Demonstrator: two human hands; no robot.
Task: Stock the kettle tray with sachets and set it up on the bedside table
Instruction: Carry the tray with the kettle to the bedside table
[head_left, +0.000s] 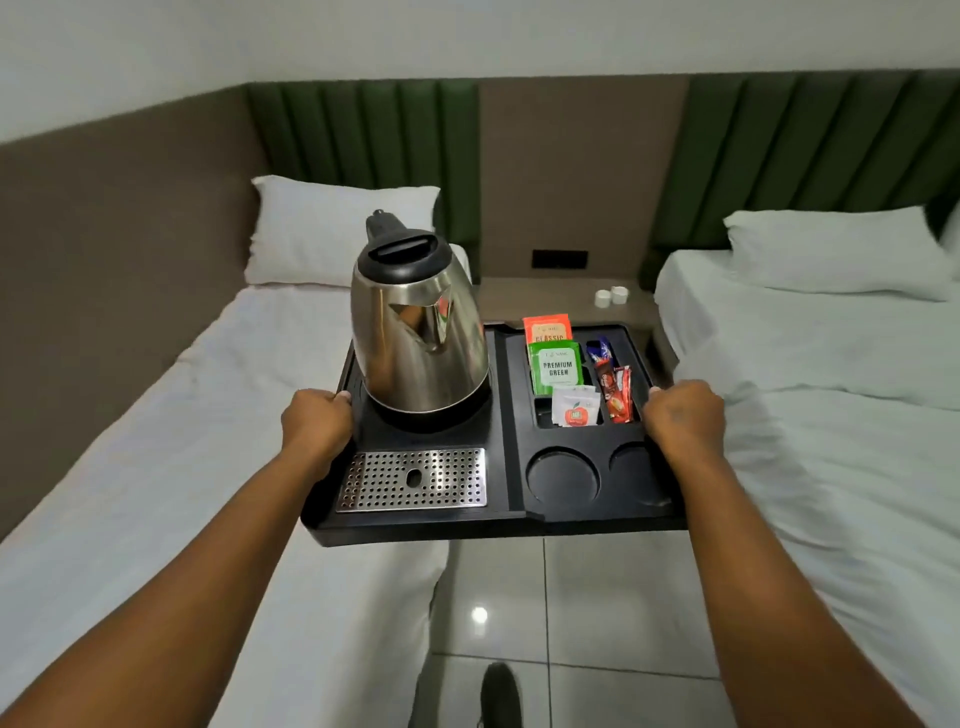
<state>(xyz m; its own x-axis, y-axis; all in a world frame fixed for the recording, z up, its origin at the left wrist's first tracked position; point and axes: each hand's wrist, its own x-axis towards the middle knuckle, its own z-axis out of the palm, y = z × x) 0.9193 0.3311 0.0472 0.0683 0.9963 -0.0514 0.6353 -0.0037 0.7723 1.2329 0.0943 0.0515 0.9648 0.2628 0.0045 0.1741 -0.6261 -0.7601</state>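
I hold a black kettle tray (431, 527) in the air between two beds. My left hand (316, 422) grips its left edge and my right hand (681, 417) grips its right edge. A steel kettle (415, 340) with a black lid stands on the tray's left half, behind a perforated metal drip plate (413, 479). In the right half's slots stand an orange tea sachet (547, 327), a green tea sachet (556, 366), a white sachet (574, 408) and several narrow stick sachets (613, 384). Two round cup recesses (563, 475) hold nothing. The bedside table (535, 301) lies beyond the tray.
Two small white cups (611, 296) sit on the bedside table below a dark wall socket (560, 259). White beds with pillows flank the aisle, one on the left (156, 415) and one on the right (841, 415). Glossy floor tiles (597, 613) and my dark shoe (498, 693) show below.
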